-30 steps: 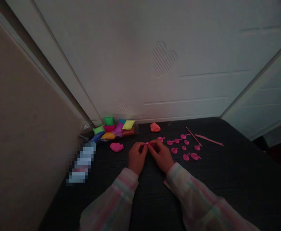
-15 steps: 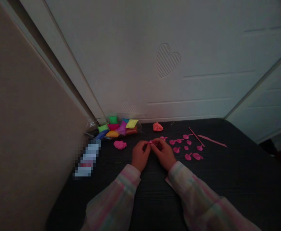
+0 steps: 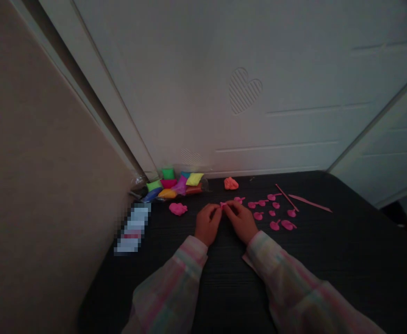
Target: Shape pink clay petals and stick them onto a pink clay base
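My left hand (image 3: pixel 207 223) and my right hand (image 3: pixel 241 220) meet above the dark table, fingertips pinched together on a small piece of pink clay (image 3: pixel 223 204). Fingers cover most of that piece, so its shape is hard to make out. To the right of my right hand lie several small flat pink clay shapes (image 3: pixel 274 225), some with a thin tail. A larger lump of pink clay (image 3: pixel 178 209) rests left of my left hand. Farther back sits an orange clay lump (image 3: pixel 231 183).
A clear bag of colourful clay packets (image 3: pixel 169 193) lies at the back left, with a blurred-out strip (image 3: pixel 132 229) in front of it. Right of the pink shapes are a thin pink stick (image 3: pixel 287 198) and a flat pink tool (image 3: pixel 310 203). A white panel (image 3: pixel 175 93) stands behind the table (image 3: pixel 231 297).
The whole view has shifted slightly, so things appear a little farther right. Both hands stay together on the pink clay, with their fingertips slightly rearranged.
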Demonstrator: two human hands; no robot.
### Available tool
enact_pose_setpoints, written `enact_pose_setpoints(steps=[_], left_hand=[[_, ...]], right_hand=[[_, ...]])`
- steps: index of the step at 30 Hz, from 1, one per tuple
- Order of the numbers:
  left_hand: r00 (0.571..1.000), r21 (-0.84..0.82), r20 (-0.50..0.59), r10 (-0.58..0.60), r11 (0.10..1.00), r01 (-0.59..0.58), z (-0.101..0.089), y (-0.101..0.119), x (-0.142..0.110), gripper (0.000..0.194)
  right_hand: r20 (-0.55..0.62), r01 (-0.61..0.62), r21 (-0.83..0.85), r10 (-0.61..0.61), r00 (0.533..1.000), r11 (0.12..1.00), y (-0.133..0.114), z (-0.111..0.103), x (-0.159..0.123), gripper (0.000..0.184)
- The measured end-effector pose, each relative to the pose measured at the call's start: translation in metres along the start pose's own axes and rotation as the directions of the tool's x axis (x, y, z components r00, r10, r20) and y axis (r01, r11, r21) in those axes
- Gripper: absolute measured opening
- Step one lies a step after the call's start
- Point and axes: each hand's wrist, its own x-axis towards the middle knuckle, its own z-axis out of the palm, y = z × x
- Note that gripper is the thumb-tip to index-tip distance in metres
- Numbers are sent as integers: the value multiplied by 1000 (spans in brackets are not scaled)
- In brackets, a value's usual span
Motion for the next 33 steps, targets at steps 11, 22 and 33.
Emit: enact_pose_setpoints(steps=[11, 22, 33], left_hand=[[942, -404, 120, -312, 852, 334, -3, -9, 9, 24], [867, -714, 287, -406, 513, 477, -5, -4, 10, 9], [892, -769, 329, -311, 460, 444, -3, -6, 7, 7]], right_hand=[[83, 2, 88, -9, 996, 996, 4, 3, 0, 16], [175, -79, 216, 41, 984, 973, 4, 1, 2, 13], [274, -246, 455, 128, 953, 856, -2, 0, 2, 13]])
